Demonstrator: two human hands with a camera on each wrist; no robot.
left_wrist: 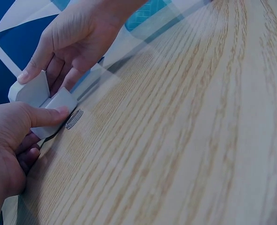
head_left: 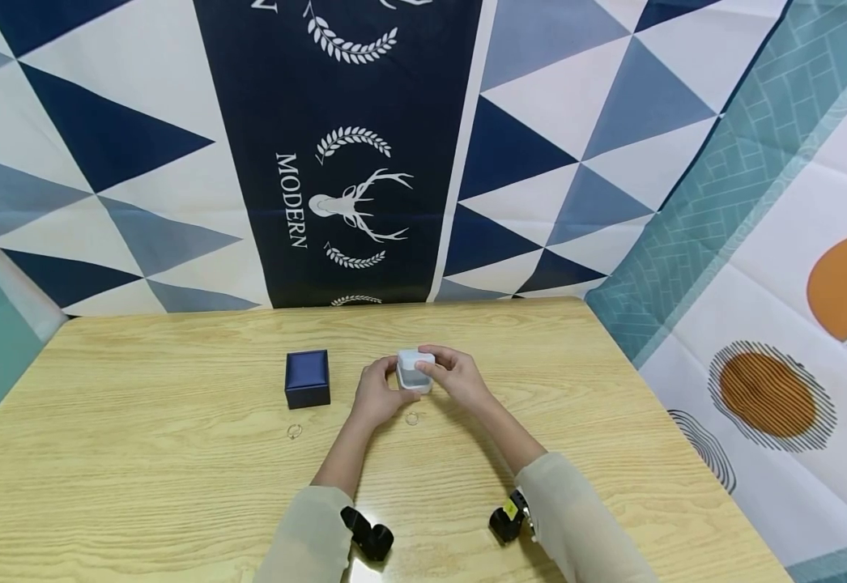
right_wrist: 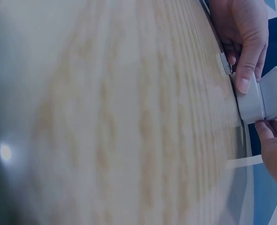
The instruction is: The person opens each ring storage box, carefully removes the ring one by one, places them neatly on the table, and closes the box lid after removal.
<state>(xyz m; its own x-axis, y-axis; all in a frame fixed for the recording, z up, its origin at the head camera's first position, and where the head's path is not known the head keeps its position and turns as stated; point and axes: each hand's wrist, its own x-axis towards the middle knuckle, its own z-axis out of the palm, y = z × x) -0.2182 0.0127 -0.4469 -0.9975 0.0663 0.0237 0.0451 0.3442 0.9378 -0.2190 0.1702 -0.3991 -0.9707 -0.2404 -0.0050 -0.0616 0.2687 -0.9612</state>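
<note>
A small white ring box [head_left: 414, 382] stands on the table between both hands, its lid partly raised. My left hand [head_left: 378, 395] grips the lower part, with the thumb [left_wrist: 56, 113] pressed along its front. From the other side my right hand [head_left: 458, 377] holds the tilted lid [left_wrist: 31, 92] between thumb and fingers. Just in front of the box lies a ring [left_wrist: 74, 119], its band textured and silvery in the wrist views. The inside of the box cannot be seen.
Left of the hands sits a closed dark blue box [head_left: 307, 379]. A second, thin ring [head_left: 294, 431] lies in front of it on the wood-grain table [head_left: 154, 453]. Behind the table's back edge hangs a patterned cloth [head_left: 365, 267].
</note>
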